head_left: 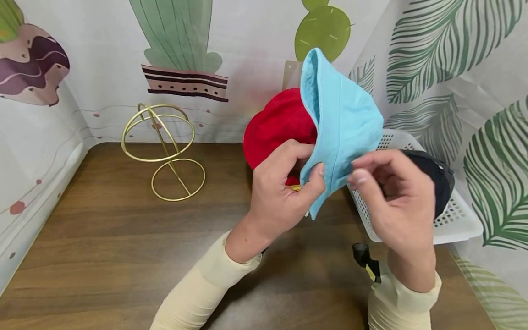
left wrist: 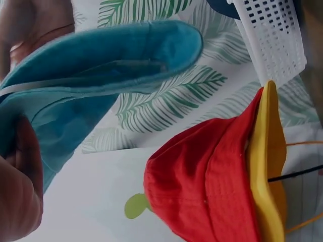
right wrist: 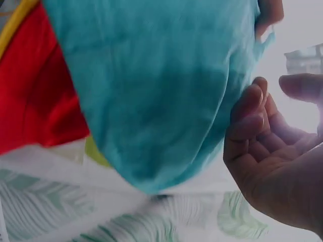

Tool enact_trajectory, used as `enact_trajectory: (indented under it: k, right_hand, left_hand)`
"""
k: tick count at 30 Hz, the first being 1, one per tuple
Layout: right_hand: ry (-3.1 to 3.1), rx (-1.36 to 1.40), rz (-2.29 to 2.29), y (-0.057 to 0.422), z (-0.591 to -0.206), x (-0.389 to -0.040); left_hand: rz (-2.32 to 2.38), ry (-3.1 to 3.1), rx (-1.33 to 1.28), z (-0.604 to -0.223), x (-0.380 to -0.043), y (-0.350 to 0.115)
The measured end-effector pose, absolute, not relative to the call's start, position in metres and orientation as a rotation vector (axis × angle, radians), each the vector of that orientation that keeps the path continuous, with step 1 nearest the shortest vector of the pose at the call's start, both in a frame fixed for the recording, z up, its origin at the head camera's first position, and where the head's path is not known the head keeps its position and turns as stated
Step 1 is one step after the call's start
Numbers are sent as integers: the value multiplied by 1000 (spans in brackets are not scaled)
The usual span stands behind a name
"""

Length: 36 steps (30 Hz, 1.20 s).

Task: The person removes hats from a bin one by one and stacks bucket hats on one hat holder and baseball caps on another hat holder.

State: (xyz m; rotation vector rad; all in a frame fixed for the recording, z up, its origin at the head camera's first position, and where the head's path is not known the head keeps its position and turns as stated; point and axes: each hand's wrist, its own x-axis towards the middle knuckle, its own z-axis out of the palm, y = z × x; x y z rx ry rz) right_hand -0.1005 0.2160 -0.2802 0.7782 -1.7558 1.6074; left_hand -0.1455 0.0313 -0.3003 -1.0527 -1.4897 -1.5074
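A light blue bucket hat [head_left: 350, 110] is held up on its side, its opening turned to the left. My left hand [head_left: 284, 188] pinches its brim between thumb and fingers. By the crown is my right hand [head_left: 398, 201], its fingertips at the fabric; in the right wrist view its thumb stands apart from the loosely bent fingers [right wrist: 247, 118]. Behind the blue hat sits a red bucket hat [head_left: 276, 123], partly covered in the head view. The left wrist view shows its yellow brim underside [left wrist: 260, 166] and thin wires below it.
A bare gold wire hat stand [head_left: 178, 181] is on the wooden table [head_left: 107, 247] at the left. To the right, a white perforated basket [head_left: 458, 229] holds a black cap [head_left: 437, 178]. Patterned cloth [head_left: 255, 41] hangs behind and along the sides.
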Motion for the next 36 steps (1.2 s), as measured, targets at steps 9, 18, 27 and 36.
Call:
enact_trajectory:
  k: [9, 18, 27, 36]
  right_hand:
    - [-1856, 890, 1558, 197, -284, -95]
    - [-1689, 871, 1675, 193, -284, -94]
    - [-1588, 842, 1597, 191, -290, -93]
    - [-1630, 783, 1475, 186, -288, -102]
  left_hand:
    - [-1311, -1569, -1162, -298, -141, 31]
    - [-1317, -1542, -1303, -291, -139, 29]
    - [-1486, -1545, -1412, -284, -139, 22]
    - [-1326, -1558, -1365, -286, -140, 21]
